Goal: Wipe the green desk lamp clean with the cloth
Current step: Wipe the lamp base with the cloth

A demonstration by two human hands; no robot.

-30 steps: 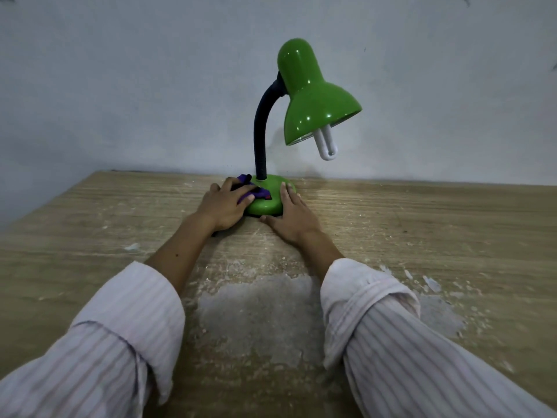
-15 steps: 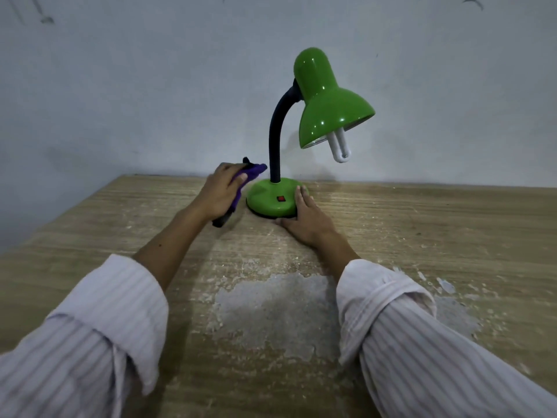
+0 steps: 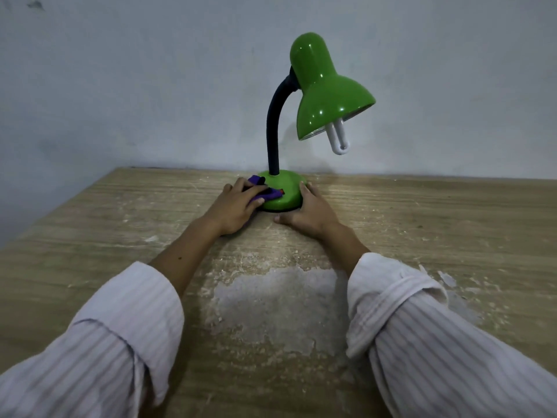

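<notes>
The green desk lamp (image 3: 327,92) stands at the back of the wooden table, with a black bendy neck, a white bulb hanging from its shade and a round green base (image 3: 286,191). My left hand (image 3: 233,208) presses a purple cloth (image 3: 265,193) onto the left side of that base, half covering the red switch. Resting flat on the table, my right hand (image 3: 310,211) has its fingers against the base's right side, holding nothing.
The wooden table (image 3: 437,224) is scratched, with a worn pale patch (image 3: 277,309) between my forearms and white flakes at the right. A grey wall rises directly behind the lamp. The table's left edge slants away at the far left.
My left hand had lifted the cloth off to the left of the base; it has now come back down onto the base's left side. My right hand has stayed against the base.
</notes>
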